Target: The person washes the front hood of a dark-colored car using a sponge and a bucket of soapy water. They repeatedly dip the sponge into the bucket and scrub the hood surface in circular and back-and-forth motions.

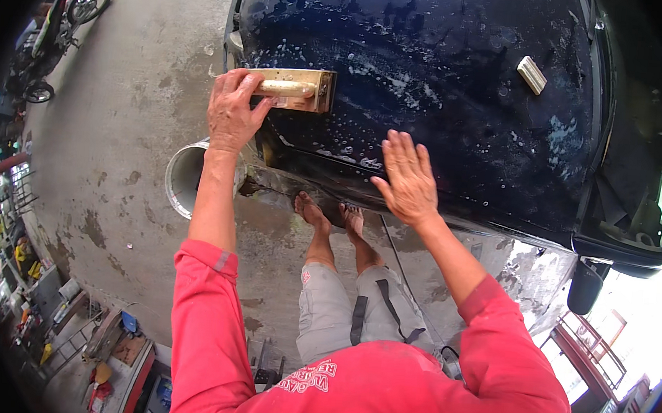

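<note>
A dark blue car hood [461,100], wet and streaked with suds, spreads out in front of me. Near its left edge my left hand [232,111] grips the left end of a long yellowish sanding block [297,90] with a raised handle. Its underside is hidden against the paint. My right hand [408,177] rests near the hood's close edge with fingers stretched out, holding nothing. Farther right on the hood lies a small whitish block [532,75], apart from both hands.
A white cylindrical bucket [187,177] stands on the concrete floor beside the car's left corner. The side mirror [588,286] juts out at right. A motorcycle [55,30] is parked far left, and tools and clutter [107,337] fill the lower left.
</note>
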Motion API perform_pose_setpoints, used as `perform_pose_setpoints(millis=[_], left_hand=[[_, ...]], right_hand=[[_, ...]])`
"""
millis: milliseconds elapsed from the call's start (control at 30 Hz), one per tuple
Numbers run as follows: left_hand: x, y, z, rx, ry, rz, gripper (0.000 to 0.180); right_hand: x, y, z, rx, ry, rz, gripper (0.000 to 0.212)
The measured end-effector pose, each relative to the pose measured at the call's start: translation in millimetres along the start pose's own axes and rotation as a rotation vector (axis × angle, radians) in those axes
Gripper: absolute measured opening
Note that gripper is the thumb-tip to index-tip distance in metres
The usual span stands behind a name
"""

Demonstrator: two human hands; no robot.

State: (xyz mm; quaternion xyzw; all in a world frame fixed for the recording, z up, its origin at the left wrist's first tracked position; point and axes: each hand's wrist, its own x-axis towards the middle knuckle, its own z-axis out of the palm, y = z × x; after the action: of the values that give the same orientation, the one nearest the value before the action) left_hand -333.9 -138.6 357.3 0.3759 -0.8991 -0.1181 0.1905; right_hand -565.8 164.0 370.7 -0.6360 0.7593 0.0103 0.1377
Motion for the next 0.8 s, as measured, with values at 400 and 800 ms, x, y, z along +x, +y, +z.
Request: perform_pose_setpoints(millis=[400,800], left_hand=[[-166,-131,-14,-0.339,0.107,-0.622,0.044],[-330,-283,109,-0.038,-0.412,-0.846,0.043]], right_hand=[[192,-97,28,0.002,0.179,-0.049,0.097],[8,-1,25,-0.187,0.199,0.351,0.092]])
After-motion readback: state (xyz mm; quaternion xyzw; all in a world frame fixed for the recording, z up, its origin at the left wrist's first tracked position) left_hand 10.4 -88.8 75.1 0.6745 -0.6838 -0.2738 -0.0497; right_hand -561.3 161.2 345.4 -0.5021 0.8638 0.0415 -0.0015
